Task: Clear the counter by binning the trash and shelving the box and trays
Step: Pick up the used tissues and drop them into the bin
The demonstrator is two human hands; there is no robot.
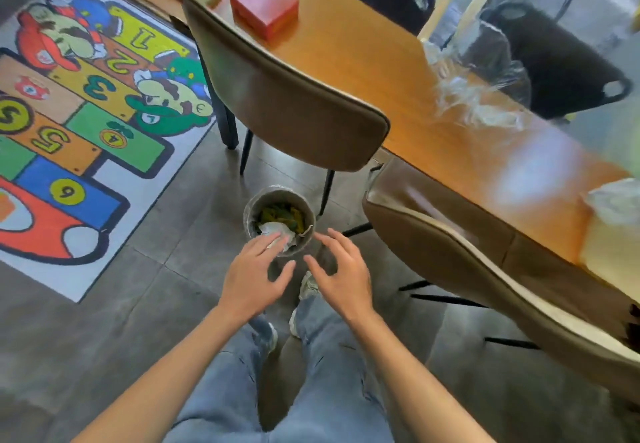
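Observation:
A small round grey bin (252, 207) stands on the floor between two chairs, holding green and yellow scraps and a crumpled white paper (281, 233). My left hand (254, 274) hovers over the bin's near rim, fingers spread, holding nothing. My right hand (341, 274) is just to the right of the bin, fingers also apart and empty. On the orange wooden counter (363, 71) sit a red box (265, 6) at the far end, crumpled clear plastic (474, 96) in the middle, and a white crumpled wrapper (614, 200) at the right edge.
Two brown padded chairs (277, 96) (485, 262) stand against the counter's near side. Black chairs (561, 61) are on the far side. A colourful numbered play mat (69, 113) covers the floor to the left. My legs and shoes are below the hands.

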